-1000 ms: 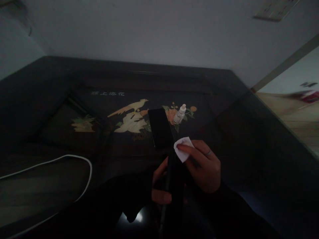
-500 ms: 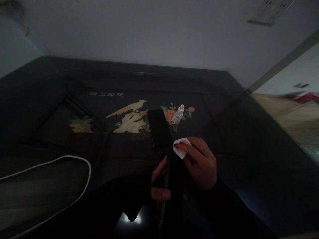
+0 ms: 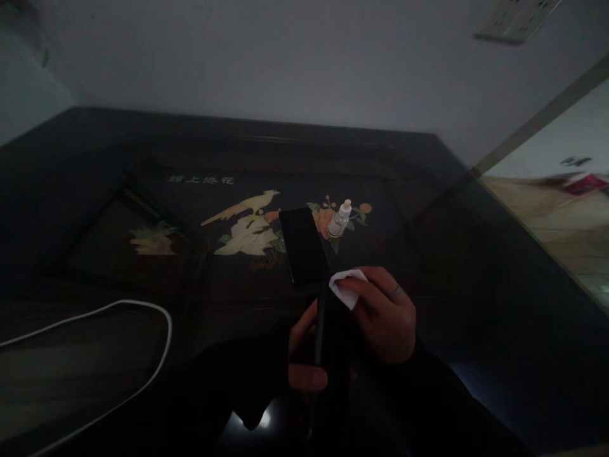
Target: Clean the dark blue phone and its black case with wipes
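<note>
A dark lacquered table (image 3: 285,146) is inlaid with a pale bird (image 3: 240,206) (Chinese characters (image 3: 200,179) are set above it), a white cable (image 3: 95,309) is looped at left, and a wall socket panel (image 3: 518,19) is mounted beyond.

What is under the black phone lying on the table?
The phone lies on the table's inlaid bird-and-flower picture; the part of the picture directly beneath it is covered from view.

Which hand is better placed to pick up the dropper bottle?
Right, probably: the right hand is closer to the dropper bottle and holds only a white cloth, while the left hand grips a dark phone upright.
</note>
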